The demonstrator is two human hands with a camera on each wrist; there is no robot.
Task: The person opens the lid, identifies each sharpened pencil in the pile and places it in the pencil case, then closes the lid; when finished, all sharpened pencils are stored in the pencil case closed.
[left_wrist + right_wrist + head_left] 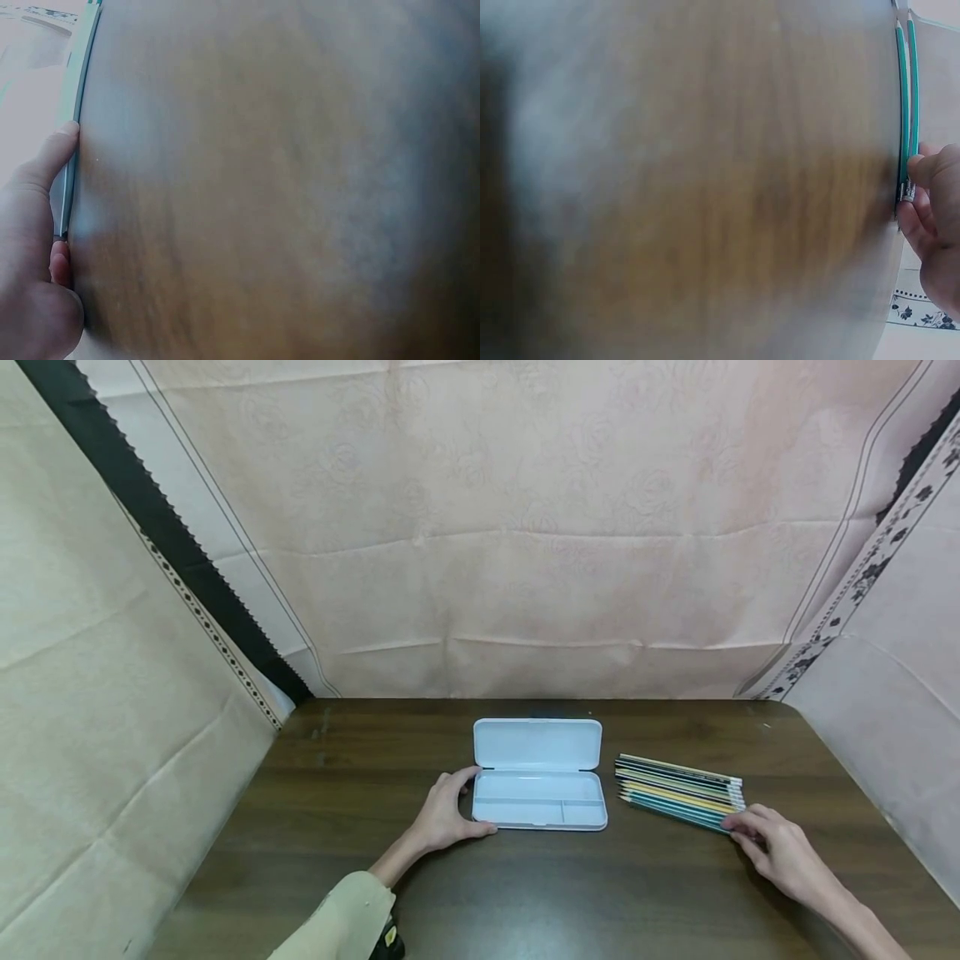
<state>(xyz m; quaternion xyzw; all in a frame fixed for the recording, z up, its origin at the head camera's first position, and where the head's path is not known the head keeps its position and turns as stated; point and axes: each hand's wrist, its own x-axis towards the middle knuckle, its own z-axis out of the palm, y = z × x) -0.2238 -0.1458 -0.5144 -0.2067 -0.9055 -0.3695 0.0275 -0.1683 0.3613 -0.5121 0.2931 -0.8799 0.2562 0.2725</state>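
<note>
right wrist: right grip [940, 221] cropped by edge; tabletop [705, 180] blurred | head: sleeve [339, 920] cropped at bottom

"Where's the case [517, 811]?"

"On the table [525, 893], near the middle, its lid [537, 742] on the far side."

"And the pencils [678, 792]?"

"Right of the case, just apart from it, side by side, tips toward it."

"What touches these?"

"The left hand [447, 814], at the case's left end, spanning from near side to far; the right hand [772, 847], on the nearest pencils, at their right ends."

"And behind?"

"Cloth [525, 568], beyond the table's far edge, with more to left and right."
</note>
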